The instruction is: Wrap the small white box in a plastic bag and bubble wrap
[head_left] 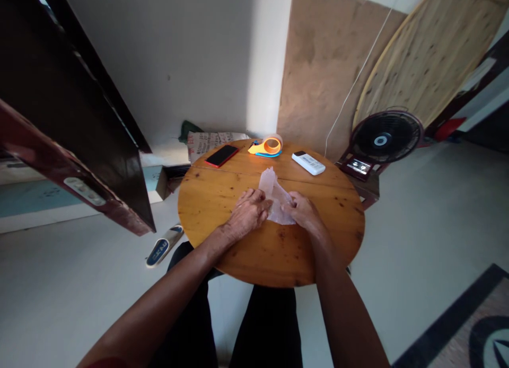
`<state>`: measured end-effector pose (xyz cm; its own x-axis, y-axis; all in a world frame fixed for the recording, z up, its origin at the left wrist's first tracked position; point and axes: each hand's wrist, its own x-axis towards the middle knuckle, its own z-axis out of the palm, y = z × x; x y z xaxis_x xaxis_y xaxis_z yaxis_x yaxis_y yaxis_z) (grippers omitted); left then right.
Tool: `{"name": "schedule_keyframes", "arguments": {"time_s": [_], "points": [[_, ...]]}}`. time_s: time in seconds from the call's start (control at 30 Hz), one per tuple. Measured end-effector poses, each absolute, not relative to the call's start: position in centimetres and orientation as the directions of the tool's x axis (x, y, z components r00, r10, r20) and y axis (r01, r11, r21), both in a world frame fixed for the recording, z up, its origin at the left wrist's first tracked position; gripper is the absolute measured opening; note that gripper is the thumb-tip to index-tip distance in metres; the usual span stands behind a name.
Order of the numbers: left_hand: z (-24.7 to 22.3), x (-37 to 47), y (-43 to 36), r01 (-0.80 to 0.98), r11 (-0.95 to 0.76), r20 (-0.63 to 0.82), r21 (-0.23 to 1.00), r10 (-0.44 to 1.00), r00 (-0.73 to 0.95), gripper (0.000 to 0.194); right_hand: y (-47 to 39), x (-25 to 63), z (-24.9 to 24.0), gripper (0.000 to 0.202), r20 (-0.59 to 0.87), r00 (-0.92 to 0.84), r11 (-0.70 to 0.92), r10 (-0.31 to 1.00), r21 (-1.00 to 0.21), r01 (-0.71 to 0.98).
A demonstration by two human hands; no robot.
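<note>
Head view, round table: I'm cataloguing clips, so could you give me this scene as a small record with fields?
surface: round wooden table
left hand: fingers at left side of the thin sheet; grip unclear
right hand: pinches the sheet's right side
sheet state: crumpled, whitish, see-through
far side, left to right: red-edged phone, orange-and-blue tape dispenser, white device
right of table: fan
floor, left: slipper
</note>
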<state>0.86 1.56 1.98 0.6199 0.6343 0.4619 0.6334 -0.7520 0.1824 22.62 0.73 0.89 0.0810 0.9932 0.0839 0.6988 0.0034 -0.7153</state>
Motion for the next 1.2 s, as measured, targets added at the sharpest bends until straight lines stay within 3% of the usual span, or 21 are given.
{"name": "schedule_keyframes", "arguments": {"time_s": [0.33, 0.57, 0.93, 1.2], "points": [[2.1, 0.9, 1.7, 0.610, -0.767, 0.433, 0.201, 0.628, 0.647, 0.029, 1.2, 21.5, 0.4, 0.032, 0.164, 0.163, 0.060, 0.973, -0.859, 0.509], [2.4, 0.8, 1.8, 0.599, -0.781, 0.396, 0.176, 0.613, 0.684, 0.029, 1.0, 19.7, 1.0, 0.055, 0.046, 0.179, 0.009, 0.983, -0.979, 0.202], [2.7, 0.8, 1.8, 0.570, -0.798, 0.388, 0.194, 0.596, 0.703, 0.032, 0.7, 18.4, 1.6, 0.055, -0.052, 0.158, -0.036, 0.986, -0.994, -0.101], [2.8, 0.9, 2.3, 0.487, -0.806, 0.453, 0.336, 0.592, 0.667, 0.031, 0.2, 18.4, 2.2, 0.060, -0.045, 0.087, -0.029, 0.995, -0.984, -0.177]]}}
